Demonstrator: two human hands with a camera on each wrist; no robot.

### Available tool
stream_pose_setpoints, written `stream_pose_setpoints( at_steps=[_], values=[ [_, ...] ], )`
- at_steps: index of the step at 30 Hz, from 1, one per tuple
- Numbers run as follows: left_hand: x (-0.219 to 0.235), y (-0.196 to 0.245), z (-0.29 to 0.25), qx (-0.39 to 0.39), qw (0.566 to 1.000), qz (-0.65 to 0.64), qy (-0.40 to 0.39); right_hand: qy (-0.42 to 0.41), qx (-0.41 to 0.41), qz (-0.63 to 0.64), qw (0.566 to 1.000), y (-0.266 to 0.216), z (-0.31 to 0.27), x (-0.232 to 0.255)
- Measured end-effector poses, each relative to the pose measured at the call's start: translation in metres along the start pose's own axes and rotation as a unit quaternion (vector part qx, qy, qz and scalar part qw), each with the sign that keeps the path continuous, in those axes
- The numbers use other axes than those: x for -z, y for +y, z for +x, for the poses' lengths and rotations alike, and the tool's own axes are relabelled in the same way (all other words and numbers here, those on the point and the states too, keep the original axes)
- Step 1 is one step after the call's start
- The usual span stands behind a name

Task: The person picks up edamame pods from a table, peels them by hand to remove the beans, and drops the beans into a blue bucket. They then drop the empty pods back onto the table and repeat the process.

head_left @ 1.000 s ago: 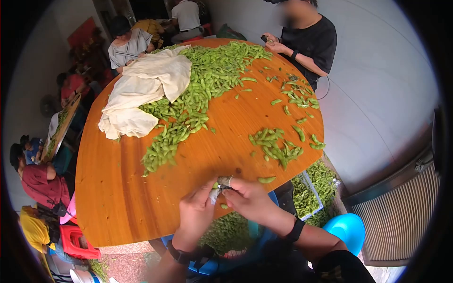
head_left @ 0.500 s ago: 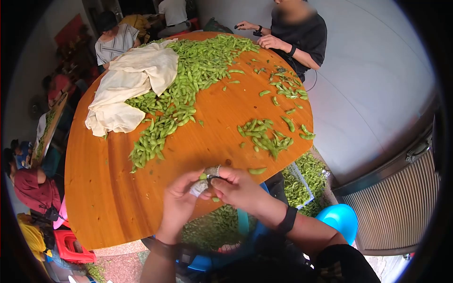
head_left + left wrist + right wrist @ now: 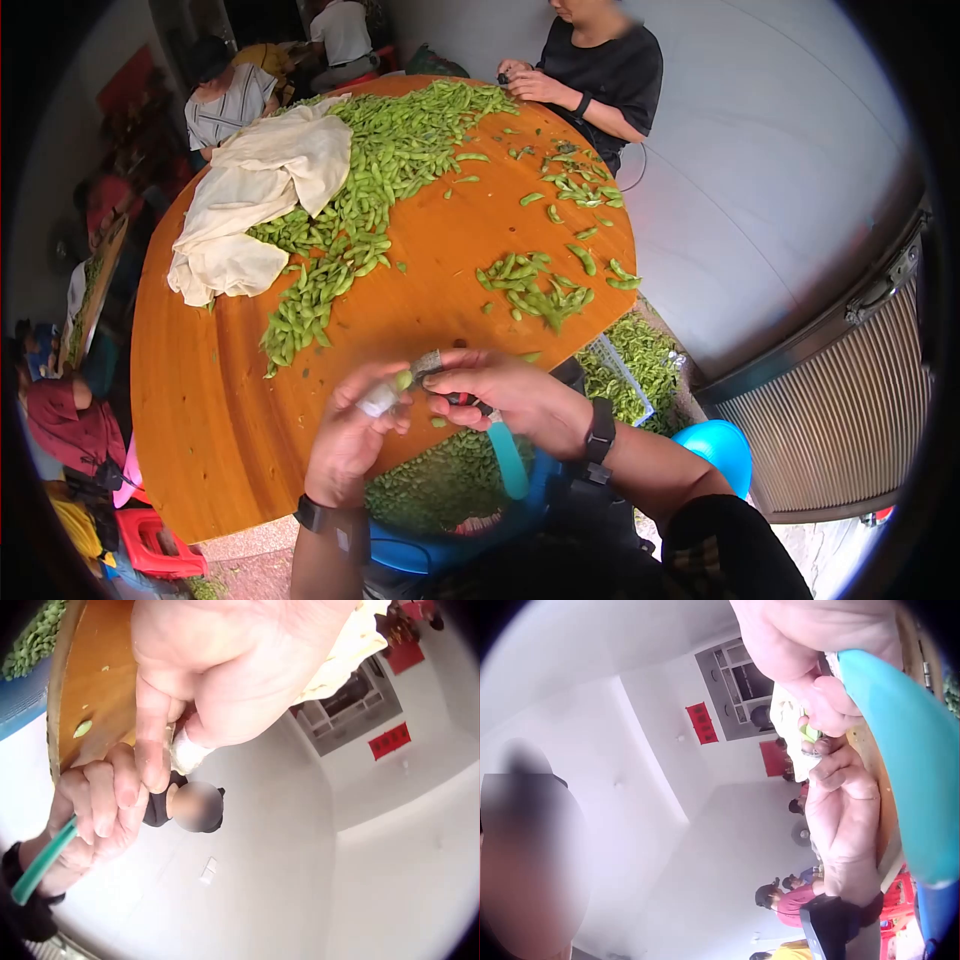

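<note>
In the head view my left hand [image 3: 345, 425], a white wrap [image 3: 378, 400] on its thumb, pinches a green soybean pod [image 3: 402, 380] just above the near table edge. Close at its right, my right hand [image 3: 510, 395] grips a tool with a curved teal handle [image 3: 508, 460]; its working end is hidden by the fingers. A grey woven cover [image 3: 427, 364] sits on the right index finger beside the pod. The right wrist view shows the pod [image 3: 808, 733] between the two hands' fingertips. Shelled green beans [image 3: 440, 490] fill a blue basin [image 3: 400, 553] under the hands.
A large pile of pods [image 3: 400, 150] covers the far part of the wooden table [image 3: 200, 420], partly under a cream cloth [image 3: 260, 175]. A smaller heap [image 3: 540, 285] lies at right. Another person [image 3: 605, 80] sits across. A crate of pods [image 3: 630, 370] and blue bowl [image 3: 715, 455] stand at right.
My hands have drawn slightly apart and the teal handle has come into fuller view. The whole scene has shifted left. The person across reached to the table and has brought both hands together again.
</note>
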State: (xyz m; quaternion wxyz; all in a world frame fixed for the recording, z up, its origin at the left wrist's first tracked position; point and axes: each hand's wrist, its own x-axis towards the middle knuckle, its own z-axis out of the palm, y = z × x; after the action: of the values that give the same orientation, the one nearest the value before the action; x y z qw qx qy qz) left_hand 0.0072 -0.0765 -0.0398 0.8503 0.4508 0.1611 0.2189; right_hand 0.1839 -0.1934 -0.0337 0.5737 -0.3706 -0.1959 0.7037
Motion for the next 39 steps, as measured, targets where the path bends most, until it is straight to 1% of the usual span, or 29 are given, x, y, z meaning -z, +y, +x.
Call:
stream_pose_setpoints(
  at_steps=[2, 4, 5, 7, 8, 9, 11, 12, 13, 15, 16, 17, 18, 19, 21, 22, 23, 24, 25, 27, 29, 30, 31, 32, 33, 36, 37, 38, 39],
  values=[
    [-0.009, -0.002, 0.001, -0.001, 1.000, 0.007, 0.014, 0.006, 0.000, 0.001, 1.000, 0.002, -0.002, -0.001],
    [-0.014, -0.010, 0.002, -0.073, 0.978, 0.186, 0.052, 0.032, 0.052, -0.062, 0.996, 0.010, -0.003, -0.005],
    [-0.017, -0.013, 0.002, -0.074, 0.978, 0.187, 0.055, 0.029, 0.050, -0.062, 0.996, 0.012, -0.005, -0.007],
    [-0.022, -0.020, 0.001, -0.142, 0.939, 0.305, 0.070, 0.072, 0.091, -0.112, 0.987, 0.013, -0.010, -0.012],
    [-0.024, -0.025, -0.001, -0.159, 0.917, 0.350, 0.105, 0.075, 0.107, -0.143, 0.981, 0.012, -0.013, -0.016],
    [-0.023, -0.026, -0.002, -0.158, 0.916, 0.352, 0.109, 0.071, 0.105, -0.141, 0.982, 0.014, -0.012, -0.018],
    [-0.022, -0.026, -0.002, -0.242, 0.807, 0.525, 0.119, 0.123, 0.125, -0.208, 0.962, 0.018, -0.013, -0.022],
    [-0.023, -0.027, -0.002, -0.256, 0.798, 0.530, 0.131, 0.119, 0.123, -0.209, 0.963, 0.019, -0.014, -0.025],
    [-0.023, -0.028, -0.002, -0.256, 0.796, 0.531, 0.135, 0.128, 0.142, -0.219, 0.957, 0.019, -0.014, -0.027],
    [-0.026, -0.031, -0.002, -0.198, 0.844, 0.463, 0.182, 0.132, 0.159, -0.228, 0.951, 0.022, -0.013, -0.030],
    [-0.033, -0.030, -0.005, -0.199, 0.842, 0.465, 0.186, 0.149, 0.193, -0.245, 0.938, 0.024, -0.012, -0.030],
    [-0.043, -0.028, -0.008, -0.166, 0.889, 0.377, 0.199, 0.165, 0.228, -0.260, 0.923, 0.026, -0.009, -0.030],
    [-0.048, -0.025, -0.009, -0.132, 0.926, 0.285, 0.210, 0.160, 0.229, -0.261, 0.924, 0.026, -0.008, -0.027],
    [-0.045, -0.024, -0.013, -0.137, 0.924, 0.287, 0.215, 0.185, 0.258, -0.286, 0.904, 0.026, -0.008, -0.022],
    [-0.036, -0.025, -0.025, -0.145, 0.866, 0.450, 0.163, 0.219, 0.317, -0.349, 0.854, 0.020, -0.008, 0.000],
    [-0.032, -0.017, -0.031, -0.158, 0.789, 0.577, 0.142, 0.243, 0.345, -0.406, 0.811, 0.011, -0.013, 0.011],
    [-0.029, -0.006, -0.034, -0.160, 0.785, 0.579, 0.148, 0.253, 0.386, -0.422, 0.781, -0.001, -0.015, 0.018],
    [-0.027, 0.006, -0.034, -0.215, 0.694, 0.671, 0.145, 0.300, 0.361, -0.482, 0.740, -0.008, -0.020, 0.032],
    [-0.024, 0.018, -0.032, -0.265, 0.590, 0.750, 0.139, 0.319, 0.327, -0.430, 0.779, -0.012, -0.023, 0.040],
    [-0.006, 0.042, -0.015, -0.267, 0.528, 0.790, 0.159, 0.332, 0.299, -0.457, 0.769, -0.019, -0.026, 0.055],
    [0.011, 0.056, 0.009, -0.228, 0.484, 0.828, 0.167, 0.334, 0.291, -0.450, 0.776, -0.022, -0.028, 0.050],
    [0.023, 0.059, 0.019, -0.228, 0.481, 0.829, 0.172, 0.341, 0.280, -0.441, 0.782, -0.022, -0.029, 0.048],
    [0.034, 0.061, 0.028, -0.212, 0.482, 0.839, 0.140, 0.337, 0.281, -0.441, 0.783, -0.020, -0.028, 0.049],
    [0.041, 0.064, 0.033, -0.197, 0.481, 0.847, 0.108, 0.339, 0.294, -0.465, 0.763, -0.018, -0.028, 0.052],
    [0.043, 0.068, 0.035, -0.199, 0.479, 0.848, 0.108, 0.342, 0.307, -0.488, 0.742, -0.018, -0.027, 0.053],
    [0.040, 0.070, 0.038, -0.221, 0.462, 0.854, 0.084, 0.328, 0.267, -0.498, 0.757, -0.023, -0.032, 0.049],
    [0.032, 0.068, 0.035, -0.220, 0.485, 0.840, 0.101, 0.331, 0.267, -0.498, 0.756, -0.022, -0.033, 0.046],
    [0.023, 0.065, 0.032, -0.219, 0.508, 0.824, 0.118, 0.299, 0.315, -0.507, 0.745, -0.019, -0.032, 0.040],
    [0.017, 0.060, 0.029, -0.220, 0.510, 0.823, 0.116, 0.266, 0.360, -0.515, 0.731, -0.017, -0.031, 0.033]
  ],
)
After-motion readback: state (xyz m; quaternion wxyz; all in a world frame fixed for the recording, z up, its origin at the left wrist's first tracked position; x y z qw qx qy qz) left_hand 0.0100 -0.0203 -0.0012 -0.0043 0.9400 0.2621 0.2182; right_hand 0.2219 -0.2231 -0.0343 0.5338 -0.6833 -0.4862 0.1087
